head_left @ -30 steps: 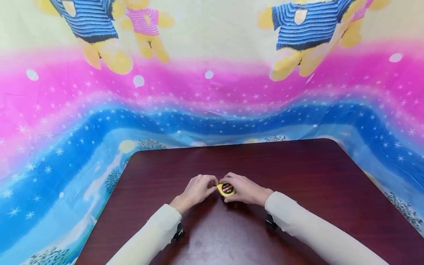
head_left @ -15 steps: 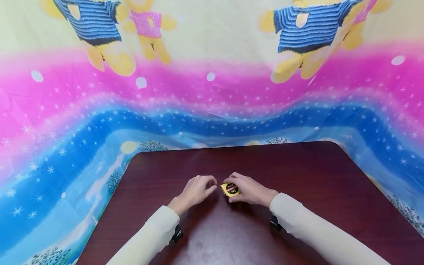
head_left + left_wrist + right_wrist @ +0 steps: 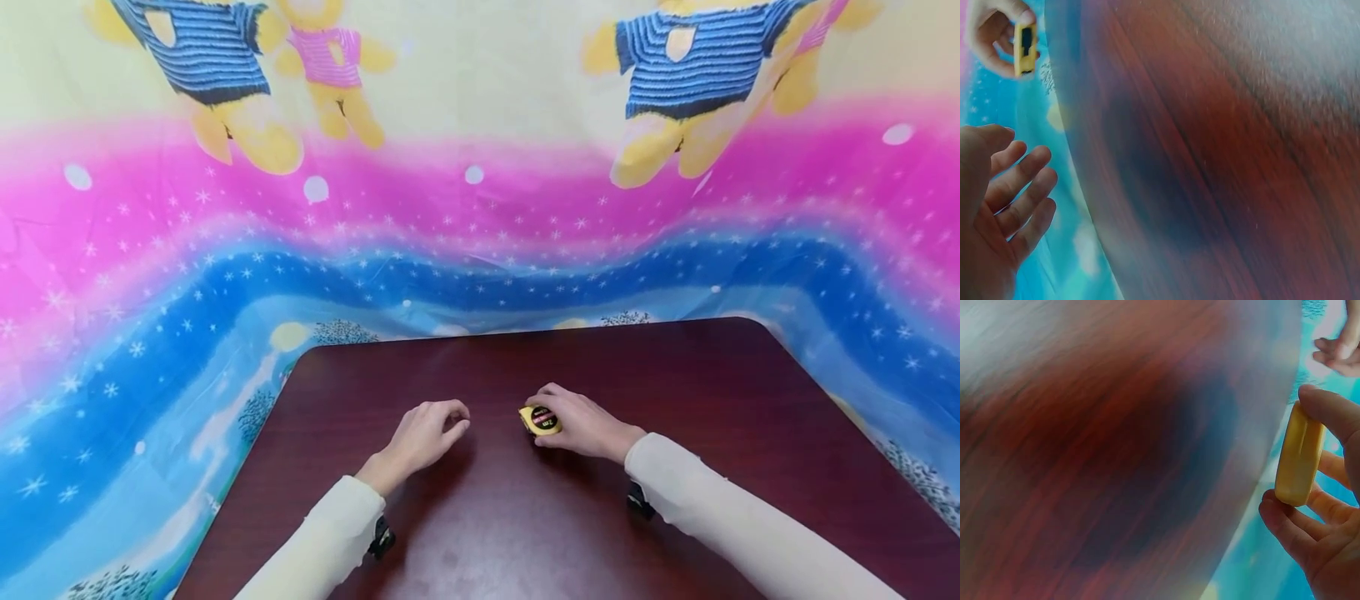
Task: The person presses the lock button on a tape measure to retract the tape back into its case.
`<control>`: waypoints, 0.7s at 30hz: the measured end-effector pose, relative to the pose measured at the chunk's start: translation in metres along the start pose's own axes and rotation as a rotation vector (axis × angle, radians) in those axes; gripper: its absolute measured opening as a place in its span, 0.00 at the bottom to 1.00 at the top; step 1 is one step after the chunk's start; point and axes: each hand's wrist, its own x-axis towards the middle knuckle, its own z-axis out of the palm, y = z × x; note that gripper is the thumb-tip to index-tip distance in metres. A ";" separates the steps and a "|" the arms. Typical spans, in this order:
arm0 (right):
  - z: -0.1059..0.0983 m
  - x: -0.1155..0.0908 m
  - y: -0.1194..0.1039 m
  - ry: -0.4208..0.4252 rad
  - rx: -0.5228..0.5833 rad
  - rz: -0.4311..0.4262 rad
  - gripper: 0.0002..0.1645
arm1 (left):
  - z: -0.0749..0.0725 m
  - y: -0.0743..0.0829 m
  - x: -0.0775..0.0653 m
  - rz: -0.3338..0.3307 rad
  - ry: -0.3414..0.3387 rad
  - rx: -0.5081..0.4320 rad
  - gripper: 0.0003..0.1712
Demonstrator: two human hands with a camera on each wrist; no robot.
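Observation:
In the head view, my right hand (image 3: 587, 423) grips a yellow tape measure (image 3: 542, 419) with a black round label marked 2m, to the right of the table's middle. The right wrist view shows thumb and fingers pinching the yellow case (image 3: 1299, 455) at opposite edges. My left hand (image 3: 422, 439) is held to the left of the tape measure, apart from it, with loosely bent fingers and nothing in them. Its relaxed fingers (image 3: 1027, 187) show in the left wrist view, where the tape measure (image 3: 1025, 50) appears edge-on in the other hand.
Both hands are over a dark red-brown wooden table (image 3: 487, 533) with rounded far corners. Behind and beside it hangs a colourful cloth (image 3: 480, 217) printed with bears and snowflakes. Black wrist devices (image 3: 381, 537) sit under the pale sleeves.
My hands have drawn apart: the left, first touching or close to the tape measure, moved left. The right moved right with the tape measure still in its grip.

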 end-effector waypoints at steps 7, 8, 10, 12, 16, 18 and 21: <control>0.001 -0.005 0.016 0.021 -0.015 0.050 0.35 | -0.003 -0.008 -0.007 -0.021 0.004 -0.004 0.06; 0.002 -0.006 0.019 0.021 -0.015 0.057 0.35 | -0.002 -0.009 -0.009 -0.025 -0.012 -0.002 0.06; 0.002 -0.009 0.024 0.029 -0.018 0.065 0.35 | -0.001 -0.011 -0.013 -0.027 -0.029 0.006 0.06; 0.002 -0.010 0.029 0.044 -0.021 0.069 0.35 | 0.000 -0.013 -0.015 -0.036 -0.029 0.018 0.06; 0.000 -0.009 0.040 0.072 -0.027 0.085 0.35 | 0.000 -0.017 -0.016 -0.045 -0.009 0.025 0.04; -0.001 -0.009 0.046 0.074 -0.027 0.093 0.35 | -0.001 -0.018 -0.016 -0.051 -0.014 0.023 0.04; -0.004 -0.007 0.054 0.083 -0.038 0.100 0.35 | -0.003 -0.019 -0.014 -0.056 -0.020 0.023 0.05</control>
